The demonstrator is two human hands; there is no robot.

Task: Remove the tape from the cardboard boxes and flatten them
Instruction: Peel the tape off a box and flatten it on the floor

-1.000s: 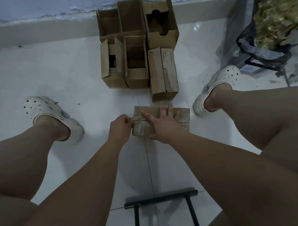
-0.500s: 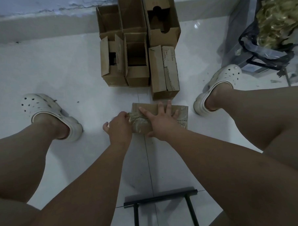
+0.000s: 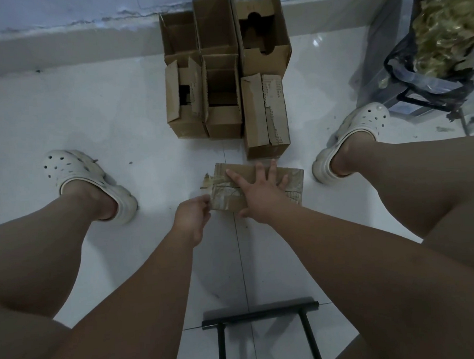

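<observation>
Partly under right hand (image 3: pixel 261 198) (flat): tape (image 3: pixel 222 198).

Both bare forearms are stretched forward and down between the spread, bent knees. The right hand (image 3: pixel 261 198) is laid flat, palm down, with its fingers (image 3: pixel 271 172) straight and fanned out, and is pressed on the box (image 3: pixel 295 176). The left hand (image 3: pixel 193 220) is held just beside it, nearer the body, with its back turned up and its fingers curled. The tape (image 3: pixel 221 197) at the box's near left edge is pinched between its thumb and fingertips. The two hands are seen close together but apart.
</observation>
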